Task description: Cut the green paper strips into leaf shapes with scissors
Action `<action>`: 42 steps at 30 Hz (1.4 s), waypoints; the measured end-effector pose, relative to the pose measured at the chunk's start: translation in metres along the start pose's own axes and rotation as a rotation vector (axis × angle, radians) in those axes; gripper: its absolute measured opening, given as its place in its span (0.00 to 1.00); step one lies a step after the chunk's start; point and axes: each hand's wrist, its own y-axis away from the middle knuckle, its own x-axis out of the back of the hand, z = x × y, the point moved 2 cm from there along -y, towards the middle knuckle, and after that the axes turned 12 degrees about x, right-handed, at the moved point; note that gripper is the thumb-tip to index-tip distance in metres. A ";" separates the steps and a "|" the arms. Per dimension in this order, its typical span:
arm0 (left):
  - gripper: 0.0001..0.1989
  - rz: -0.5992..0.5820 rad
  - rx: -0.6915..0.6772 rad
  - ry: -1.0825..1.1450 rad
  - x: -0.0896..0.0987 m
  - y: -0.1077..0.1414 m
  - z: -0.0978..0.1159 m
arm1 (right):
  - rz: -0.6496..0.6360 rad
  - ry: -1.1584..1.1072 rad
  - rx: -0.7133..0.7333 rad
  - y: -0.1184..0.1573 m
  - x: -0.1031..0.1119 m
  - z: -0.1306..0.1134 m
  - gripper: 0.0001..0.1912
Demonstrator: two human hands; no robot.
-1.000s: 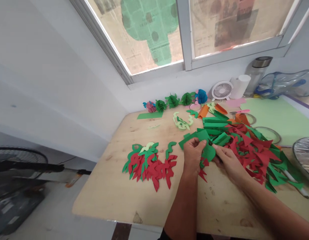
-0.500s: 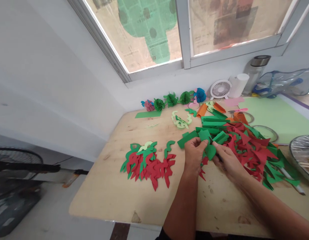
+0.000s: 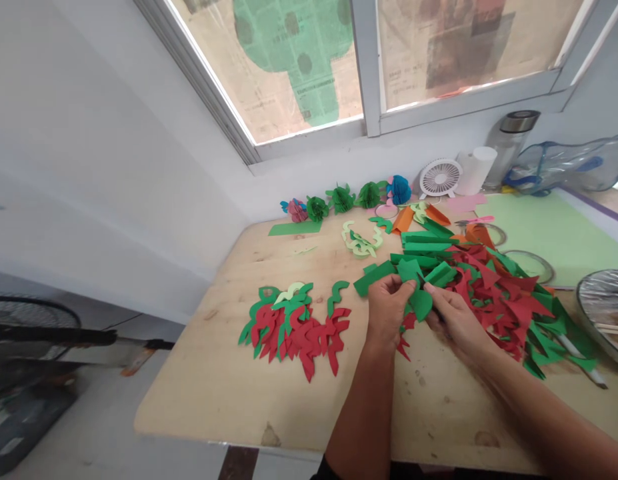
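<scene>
My left hand (image 3: 389, 310) pinches a piece of green paper (image 3: 409, 269) between thumb and fingers, above the wooden table. Close beside it, my right hand (image 3: 453, 317) is closed on scissors (image 3: 440, 316), mostly hidden by the fingers; only dark bits show. The scissors meet the paper's right side, where a rounded green part (image 3: 421, 305) hangs down. Left of my hands lies a pile of cut wavy red paper pieces (image 3: 309, 340), with green ones (image 3: 337, 293) among and above them. A heap of red scraps (image 3: 506, 287) mixed with green lies to the right.
Folded green strips (image 3: 429, 247) lie behind my hands. Along the wall stand paper figures (image 3: 341, 199), a small white fan (image 3: 440, 178) and a flask (image 3: 513, 147). A foil-lined bowl (image 3: 609, 310) sits at the right. The table (image 3: 199, 387) ends at the left and front.
Both hands keep nearly the same position and grip on the green paper and scissors. The whole view has shifted very slightly.
</scene>
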 end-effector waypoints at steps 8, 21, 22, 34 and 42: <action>0.07 -0.012 0.018 -0.018 0.003 -0.002 -0.001 | -0.029 0.026 -0.002 0.000 0.000 -0.001 0.24; 0.09 -0.039 0.057 -0.009 0.008 -0.005 -0.003 | -0.046 -0.044 -0.039 0.000 -0.002 0.001 0.25; 0.09 -0.040 0.060 -0.010 0.009 -0.006 -0.003 | -0.047 -0.049 -0.038 0.000 -0.002 0.001 0.25; 0.10 -0.081 0.076 -0.020 0.012 -0.006 -0.003 | -0.079 -0.069 -0.049 0.001 -0.003 0.000 0.24; 0.10 -0.075 0.078 -0.025 0.013 -0.007 -0.003 | -0.053 -0.081 -0.069 0.003 -0.003 -0.001 0.24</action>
